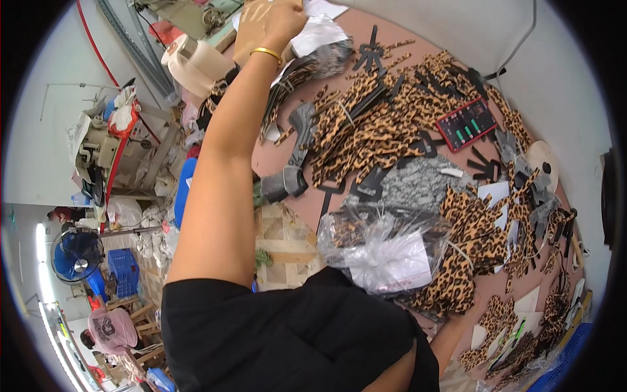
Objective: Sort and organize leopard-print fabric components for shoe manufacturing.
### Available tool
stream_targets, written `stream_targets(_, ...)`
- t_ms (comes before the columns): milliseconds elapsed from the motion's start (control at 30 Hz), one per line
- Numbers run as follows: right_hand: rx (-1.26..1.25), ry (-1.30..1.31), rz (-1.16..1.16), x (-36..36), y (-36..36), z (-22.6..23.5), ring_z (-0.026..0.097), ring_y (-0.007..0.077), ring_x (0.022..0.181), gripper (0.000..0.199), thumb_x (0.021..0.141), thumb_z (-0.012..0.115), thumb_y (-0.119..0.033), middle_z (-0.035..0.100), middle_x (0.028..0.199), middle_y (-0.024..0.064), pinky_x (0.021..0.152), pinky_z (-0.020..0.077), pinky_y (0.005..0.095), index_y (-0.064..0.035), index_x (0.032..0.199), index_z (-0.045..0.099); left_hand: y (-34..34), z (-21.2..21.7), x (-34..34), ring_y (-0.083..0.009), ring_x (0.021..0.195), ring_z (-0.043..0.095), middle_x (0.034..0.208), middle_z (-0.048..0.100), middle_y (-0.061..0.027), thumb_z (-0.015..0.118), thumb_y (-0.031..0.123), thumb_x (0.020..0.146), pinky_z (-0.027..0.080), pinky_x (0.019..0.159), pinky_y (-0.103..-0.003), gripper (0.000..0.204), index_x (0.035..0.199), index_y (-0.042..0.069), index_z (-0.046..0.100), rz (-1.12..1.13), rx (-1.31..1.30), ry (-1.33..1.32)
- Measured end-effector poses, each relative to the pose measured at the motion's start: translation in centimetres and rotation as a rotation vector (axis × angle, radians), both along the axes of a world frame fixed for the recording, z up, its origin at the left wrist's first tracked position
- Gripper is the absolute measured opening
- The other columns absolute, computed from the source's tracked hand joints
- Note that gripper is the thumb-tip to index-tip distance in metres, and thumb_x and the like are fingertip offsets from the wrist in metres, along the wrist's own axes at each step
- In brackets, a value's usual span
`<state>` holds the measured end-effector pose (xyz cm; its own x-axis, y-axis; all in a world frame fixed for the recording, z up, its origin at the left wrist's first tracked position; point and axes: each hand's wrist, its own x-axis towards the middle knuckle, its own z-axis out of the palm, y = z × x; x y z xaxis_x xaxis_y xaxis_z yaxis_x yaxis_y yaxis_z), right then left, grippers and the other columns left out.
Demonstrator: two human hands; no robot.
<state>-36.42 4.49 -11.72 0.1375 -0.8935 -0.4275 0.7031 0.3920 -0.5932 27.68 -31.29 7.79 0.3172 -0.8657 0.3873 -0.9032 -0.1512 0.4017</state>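
Here's the brown cardboard piece [253, 32], well beyond the clear plastic bag [382, 228] and over to its left, and your left hand [284, 25] is right up against it, fingers curled; whether they grip it, you can't tell from here. A yellow bangle [266, 53] circles that wrist.

Down at the bag's right, your right hand [465, 315] is at the near end of a tied bundle of leopard-print strips [477, 225]; its fingers are mostly hidden, so no telling if they're closed on it. The bundle sits just beside the bag, and a white sheet [392, 264] shows at the bag's front.

Straight past the bag lies a grey mottled cloth [415, 183], then a big heap of leopard-print strips [366, 130] across the pink table [269, 155]. Right of that heap, beyond the bag, there's a red-and-black box [467, 124] with green bars.

Now left of the bag, well apart: a blue fan [75, 255], a blue crate [122, 271] and a person in a pink shirt [112, 330].
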Motion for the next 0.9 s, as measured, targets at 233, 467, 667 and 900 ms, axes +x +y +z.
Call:
stream_targets(233,0.016,0.045,-0.018,-0.2,0.1,0.7,0.066,0.0267,0.100,0.050,0.084,0.063,-0.033,0.064,0.118,0.0145,0.083,0.0553,0.0390,0.0020,0.120,0.058,13.1,-0.6,-7.9,-0.0317,0.081,0.069,0.083,0.071,-0.0155,0.070,0.059,0.073,0.054,0.075,-0.041,0.053,0.081,0.006,0.073,-0.255,0.622,-0.239)
stream_targets(467,0.013,0.093,-0.049,0.0,-0.4,1.8,0.065,0.0258,0.103,0.054,0.084,0.064,-0.033,0.063,0.121,0.0147,0.085,0.0537,0.0375,0.0016,0.124,0.056,23.1,-6.5,-6.2,-0.0419,0.081,0.065,0.083,0.066,-0.0223,0.083,0.032,0.061,0.051,0.070,-0.047,0.074,0.121,0.004,0.049,-0.258,0.619,-0.126)
stream_targets(667,0.029,0.325,-0.021,1.9,-3.1,6.1,0.064,0.0250,0.106,0.057,0.083,0.065,-0.033,0.062,0.123,0.0149,0.088,0.0524,0.0362,0.0013,0.128,0.055,25.4,-3.7,-7.2,-0.0347,0.102,0.056,0.109,0.061,-0.0143,0.079,0.016,0.070,0.048,0.083,-0.045,0.065,0.129,0.011,0.053,-0.263,0.041,-0.316)
stream_targets(900,-0.276,1.580,-0.136,7.1,-5.5,18.0,0.065,0.0182,0.098,0.036,0.090,0.063,-0.015,0.068,0.111,0.0116,0.084,0.0497,0.0293,-0.0004,0.123,0.061,30.3,-3.9,-23.5,-0.0351,0.119,0.047,0.128,0.054,-0.0141,0.079,0.031,0.074,0.042,0.098,-0.044,0.048,0.112,0.007,0.061,-0.887,0.258,0.068)
